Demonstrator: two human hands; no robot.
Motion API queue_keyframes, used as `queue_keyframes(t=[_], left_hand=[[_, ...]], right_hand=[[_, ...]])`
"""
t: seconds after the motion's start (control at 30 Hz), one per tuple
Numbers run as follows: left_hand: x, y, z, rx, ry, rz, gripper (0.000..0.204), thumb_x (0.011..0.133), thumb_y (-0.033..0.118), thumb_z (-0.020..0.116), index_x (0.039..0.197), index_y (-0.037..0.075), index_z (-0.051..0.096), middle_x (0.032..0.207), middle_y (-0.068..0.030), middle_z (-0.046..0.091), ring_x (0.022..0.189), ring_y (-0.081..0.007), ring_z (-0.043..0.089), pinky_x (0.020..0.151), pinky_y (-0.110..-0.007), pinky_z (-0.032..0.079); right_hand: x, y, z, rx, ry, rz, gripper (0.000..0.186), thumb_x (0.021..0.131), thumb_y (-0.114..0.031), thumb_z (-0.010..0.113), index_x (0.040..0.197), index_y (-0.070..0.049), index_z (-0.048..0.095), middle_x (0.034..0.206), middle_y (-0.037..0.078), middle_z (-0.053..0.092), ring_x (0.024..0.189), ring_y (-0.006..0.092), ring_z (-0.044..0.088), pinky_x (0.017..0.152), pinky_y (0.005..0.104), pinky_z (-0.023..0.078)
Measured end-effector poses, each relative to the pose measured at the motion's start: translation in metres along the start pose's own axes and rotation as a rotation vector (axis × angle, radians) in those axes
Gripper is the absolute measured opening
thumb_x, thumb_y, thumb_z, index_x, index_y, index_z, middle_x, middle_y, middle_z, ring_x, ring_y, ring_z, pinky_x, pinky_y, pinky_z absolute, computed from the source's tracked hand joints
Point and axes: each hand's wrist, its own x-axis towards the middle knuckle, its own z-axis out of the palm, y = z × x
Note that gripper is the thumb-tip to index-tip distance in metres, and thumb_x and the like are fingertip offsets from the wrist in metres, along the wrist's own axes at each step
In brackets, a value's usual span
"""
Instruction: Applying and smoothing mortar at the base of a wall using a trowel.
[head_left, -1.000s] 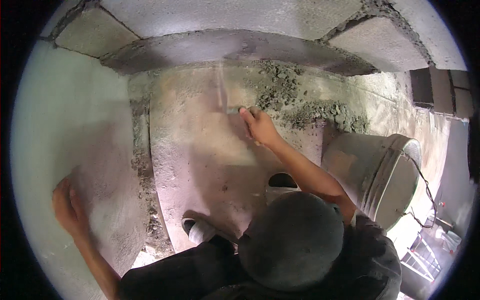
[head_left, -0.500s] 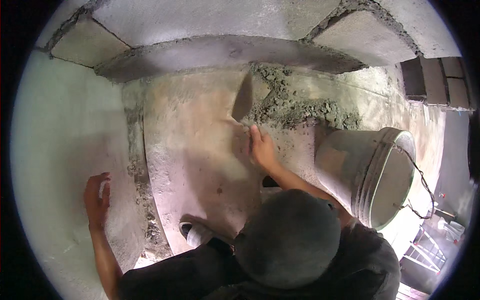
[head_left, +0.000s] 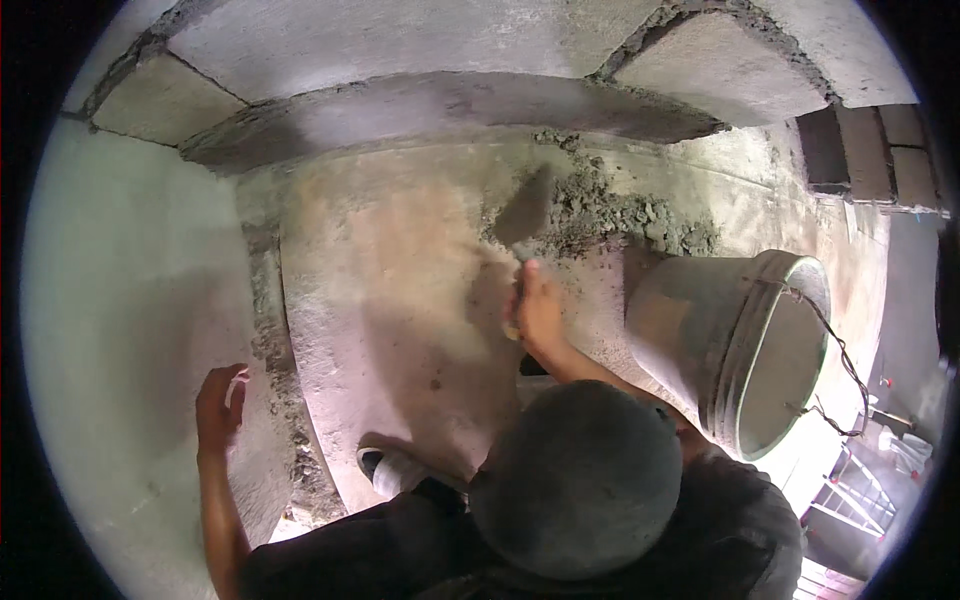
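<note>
My right hand [head_left: 540, 315] is closed around the handle of a trowel. The dark, flat trowel blade [head_left: 524, 210] points away from me, against the left side of a heap of crumbly grey mortar [head_left: 630, 215]. That mortar is spread in lumps over the pale floor [head_left: 400, 230], close below the block wall. On the left, my left hand [head_left: 220, 405] hovers by the smooth grey side wall [head_left: 130, 300], thumb and bent fingers apart, holding nothing. Whether it touches the wall I cannot tell.
To the right of my right arm is a pale bucket [head_left: 665, 320] with a twisted wire handle [head_left: 848, 365]. Ahead stands a wall of large grey blocks [head_left: 400, 40] with rough mortar joints. A white metal frame [head_left: 855, 490] shows at the lower right, and my shoe [head_left: 372, 462] is on the floor.
The trowel in my right hand has moved right, its blade now against the mortar heap and turned flatter. My left hand has shifted slightly right and nearer to me.
</note>
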Motion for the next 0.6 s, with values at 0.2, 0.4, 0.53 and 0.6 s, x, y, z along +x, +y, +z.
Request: queue_keyframes(t=[0.2,0.4,0.53,0.6], left_hand=[[0.02,0.009,0.015,0.007,-0.022,0.068,0.022,0.095,0.01,0.058,0.116,0.006,0.065,0.1,-0.0118,0.068,0.095,-0.0284,0.066,0.086,-0.037,0.051],[0.005,0.005,0.017,0.033,-0.041,0.052,0.022,0.096,0.012,0.057,0.116,0.007,0.065,0.102,-0.0119,0.068,0.095,-0.0283,0.066,0.086,-0.038,0.051],[-0.003,-0.01,0.018,-0.003,-0.028,0.062,0.022,0.097,0.015,0.056,0.115,0.007,0.066,0.102,-0.012,0.068,0.095,-0.0281,0.066,0.086,-0.038,0.051],[0.005,-0.005,0.021,-0.013,-0.039,0.033,0.022,0.097,0.015,0.056,0.115,0.007,0.066,0.102,-0.0119,0.068,0.096,-0.0284,0.066,0.087,-0.038,0.051]], right_hand=[[0.042,-0.018,0.043,-0.174,-0.221,-0.032,0.051,0.103,-0.051,0.044,0.088,-0.005,0.058,0.062,0.004,0.054,0.046,0.0164,0.051,0.045,0.0311,0.041],[0.037,-0.006,-0.002,0.052,-0.067,0.05,0.052,0.104,-0.05,0.042,0.082,-0.006,0.058,0.058,0.003,0.053,0.043,0.0166,0.049,0.042,0.0324,0.039],[0.012,0.022,-0.026,-0.079,0.055,-0.089,0.055,0.104,-0.051,0.04,0.081,-0.005,0.058,0.057,0.003,0.052,0.044,0.017,0.052,0.042,0.0328,0.04],[0.019,0.018,-0.022,-0.2,0.045,-0.099,0.054,0.105,-0.05,0.04,0.082,-0.005,0.058,0.057,0.003,0.052,0.044,0.0163,0.051,0.042,0.0323,0.039]])
